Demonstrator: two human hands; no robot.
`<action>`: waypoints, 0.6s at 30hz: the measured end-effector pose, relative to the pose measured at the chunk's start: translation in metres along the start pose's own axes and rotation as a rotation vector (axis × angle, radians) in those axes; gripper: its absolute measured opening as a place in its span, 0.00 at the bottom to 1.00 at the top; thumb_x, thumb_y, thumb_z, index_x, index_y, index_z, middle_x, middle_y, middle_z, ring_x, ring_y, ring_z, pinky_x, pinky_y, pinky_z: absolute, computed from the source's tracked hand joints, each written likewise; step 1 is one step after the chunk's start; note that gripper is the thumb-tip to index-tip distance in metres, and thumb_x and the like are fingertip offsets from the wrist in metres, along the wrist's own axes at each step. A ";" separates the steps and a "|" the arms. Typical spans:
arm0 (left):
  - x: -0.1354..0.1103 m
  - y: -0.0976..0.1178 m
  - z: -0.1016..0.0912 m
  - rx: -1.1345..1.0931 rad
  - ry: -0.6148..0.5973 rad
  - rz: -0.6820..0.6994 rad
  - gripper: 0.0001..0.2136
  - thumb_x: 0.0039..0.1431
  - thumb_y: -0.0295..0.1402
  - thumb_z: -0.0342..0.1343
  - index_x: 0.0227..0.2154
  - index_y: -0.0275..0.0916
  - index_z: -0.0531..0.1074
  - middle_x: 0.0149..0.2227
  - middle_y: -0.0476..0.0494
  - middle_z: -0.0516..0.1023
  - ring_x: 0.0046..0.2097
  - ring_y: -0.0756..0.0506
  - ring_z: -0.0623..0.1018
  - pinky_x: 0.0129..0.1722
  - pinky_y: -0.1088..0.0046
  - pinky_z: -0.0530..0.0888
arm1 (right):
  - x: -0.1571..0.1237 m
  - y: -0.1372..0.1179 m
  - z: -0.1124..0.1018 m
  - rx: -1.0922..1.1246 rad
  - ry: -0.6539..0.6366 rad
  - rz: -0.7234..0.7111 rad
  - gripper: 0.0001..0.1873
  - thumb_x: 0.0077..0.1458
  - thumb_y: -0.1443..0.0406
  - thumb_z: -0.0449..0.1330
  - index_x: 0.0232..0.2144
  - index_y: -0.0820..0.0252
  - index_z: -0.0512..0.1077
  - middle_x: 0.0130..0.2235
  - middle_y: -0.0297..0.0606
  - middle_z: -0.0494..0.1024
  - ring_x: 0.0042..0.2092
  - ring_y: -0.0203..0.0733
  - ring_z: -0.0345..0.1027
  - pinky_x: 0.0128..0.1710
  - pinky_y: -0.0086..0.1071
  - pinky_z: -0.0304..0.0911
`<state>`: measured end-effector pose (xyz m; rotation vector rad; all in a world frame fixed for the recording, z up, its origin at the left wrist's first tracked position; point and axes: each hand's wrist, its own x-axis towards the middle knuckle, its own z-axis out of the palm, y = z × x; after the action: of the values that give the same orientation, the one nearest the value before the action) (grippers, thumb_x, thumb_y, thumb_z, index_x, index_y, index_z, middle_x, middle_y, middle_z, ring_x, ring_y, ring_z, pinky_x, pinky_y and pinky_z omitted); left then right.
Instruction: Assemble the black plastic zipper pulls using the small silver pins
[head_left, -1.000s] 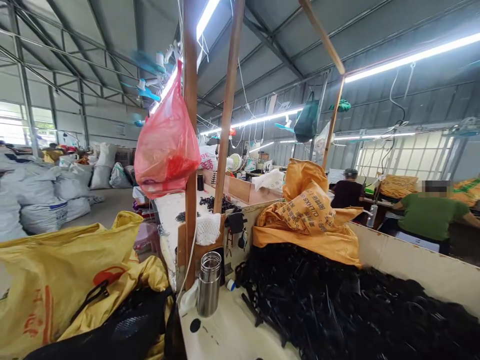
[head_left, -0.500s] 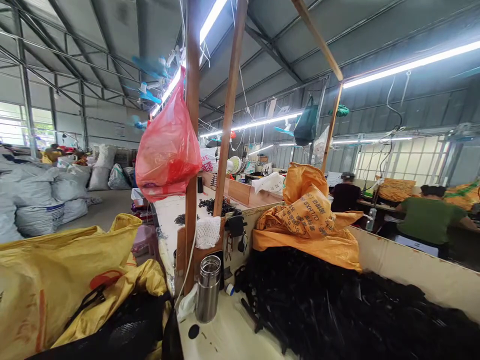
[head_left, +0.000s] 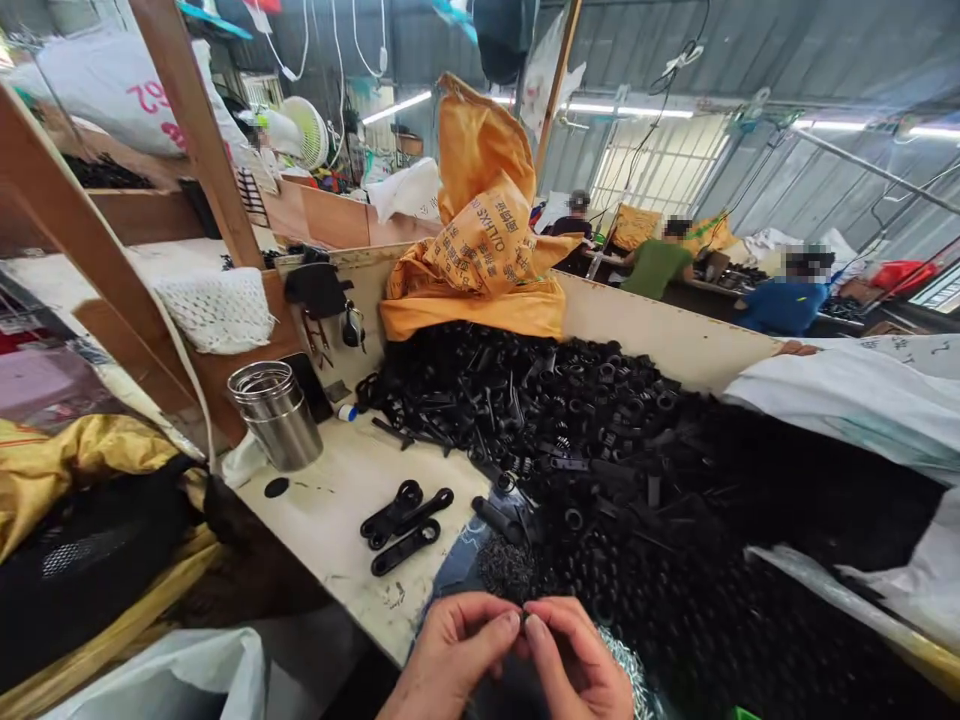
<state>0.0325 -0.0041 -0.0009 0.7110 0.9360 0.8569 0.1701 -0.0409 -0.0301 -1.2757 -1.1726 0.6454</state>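
My left hand [head_left: 450, 655] and my right hand [head_left: 574, 660] meet at the bottom of the view, fingertips pinched together on a tiny dark piece I cannot make out. Just beyond them lies a small heap of little metal springs [head_left: 510, 568]. A large pile of black plastic parts [head_left: 600, 440] covers the white worktable [head_left: 337, 500]. Three loose black handle-shaped parts [head_left: 405, 520] lie on the bare table to the left of my hands.
A steel cup [head_left: 276, 414] stands at the table's left end by a wooden post [head_left: 90, 250]. An orange sack [head_left: 484, 240] slumps over the back board. White sacks [head_left: 847, 400] lie right, yellow and black bags [head_left: 82, 520] left. Other people [head_left: 656, 265] sit at tables behind.
The view has swung down and right from the hall and roof to the worktable. My two hands, unseen before, are now in view, pinched together.
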 end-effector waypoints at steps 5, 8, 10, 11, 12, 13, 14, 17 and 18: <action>-0.002 0.001 0.002 -0.022 0.025 -0.083 0.23 0.42 0.54 0.73 0.27 0.35 0.84 0.28 0.43 0.83 0.26 0.52 0.68 0.26 0.76 0.58 | 0.005 -0.003 0.000 0.044 -0.011 -0.025 0.10 0.62 0.56 0.66 0.37 0.56 0.81 0.35 0.38 0.78 0.33 0.39 0.75 0.31 0.26 0.71; -0.004 0.002 0.003 -0.002 0.056 -0.084 0.21 0.43 0.52 0.73 0.28 0.36 0.84 0.27 0.43 0.83 0.26 0.51 0.68 0.26 0.76 0.57 | 0.007 -0.008 -0.003 -0.015 -0.004 -0.102 0.08 0.62 0.58 0.66 0.37 0.55 0.81 0.35 0.37 0.79 0.33 0.38 0.76 0.34 0.25 0.71; -0.005 0.006 0.004 0.017 0.089 -0.075 0.18 0.43 0.48 0.73 0.27 0.37 0.84 0.24 0.46 0.81 0.27 0.50 0.68 0.28 0.75 0.59 | 0.009 -0.012 -0.005 -0.081 -0.005 -0.171 0.05 0.63 0.60 0.66 0.37 0.54 0.82 0.35 0.37 0.79 0.34 0.38 0.76 0.36 0.25 0.71; -0.007 0.008 0.006 0.024 0.107 -0.070 0.16 0.43 0.46 0.73 0.26 0.37 0.83 0.23 0.47 0.80 0.27 0.50 0.68 0.28 0.75 0.60 | 0.009 -0.013 -0.006 -0.112 -0.012 -0.200 0.05 0.63 0.61 0.66 0.38 0.54 0.82 0.35 0.37 0.79 0.35 0.37 0.76 0.37 0.25 0.71; -0.008 0.012 0.007 0.031 0.123 -0.068 0.14 0.44 0.44 0.72 0.25 0.38 0.83 0.22 0.49 0.78 0.27 0.50 0.67 0.29 0.74 0.60 | 0.010 -0.014 -0.006 -0.138 -0.023 -0.223 0.05 0.63 0.62 0.65 0.38 0.53 0.82 0.35 0.37 0.79 0.35 0.37 0.76 0.37 0.25 0.71; -0.009 0.015 0.008 0.035 0.137 -0.068 0.11 0.44 0.41 0.71 0.24 0.38 0.82 0.21 0.50 0.77 0.28 0.50 0.67 0.30 0.74 0.61 | 0.010 -0.014 -0.007 -0.157 -0.037 -0.239 0.05 0.63 0.63 0.65 0.39 0.53 0.82 0.35 0.37 0.79 0.35 0.37 0.76 0.37 0.25 0.71; -0.011 0.018 0.009 0.036 0.144 -0.073 0.10 0.45 0.39 0.70 0.23 0.38 0.81 0.21 0.51 0.76 0.28 0.50 0.67 0.30 0.74 0.61 | 0.010 -0.014 -0.008 -0.171 -0.052 -0.250 0.05 0.64 0.63 0.65 0.39 0.53 0.82 0.35 0.37 0.79 0.36 0.37 0.76 0.37 0.25 0.71; -0.013 0.021 0.011 0.016 0.123 -0.099 0.09 0.46 0.39 0.68 0.22 0.38 0.79 0.21 0.52 0.74 0.28 0.50 0.66 0.31 0.74 0.60 | 0.011 -0.013 -0.010 -0.199 -0.090 -0.261 0.07 0.65 0.61 0.64 0.39 0.53 0.81 0.36 0.38 0.80 0.37 0.39 0.77 0.38 0.26 0.73; -0.012 0.020 0.011 -0.006 0.113 -0.106 0.10 0.46 0.39 0.68 0.23 0.38 0.79 0.21 0.52 0.75 0.28 0.50 0.67 0.31 0.75 0.60 | 0.011 -0.012 -0.010 -0.204 -0.096 -0.262 0.07 0.65 0.60 0.63 0.39 0.54 0.81 0.36 0.38 0.80 0.37 0.39 0.77 0.38 0.26 0.73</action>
<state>0.0323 -0.0067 0.0254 0.6075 1.0628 0.8125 0.1805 -0.0375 -0.0138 -1.2422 -1.4858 0.4046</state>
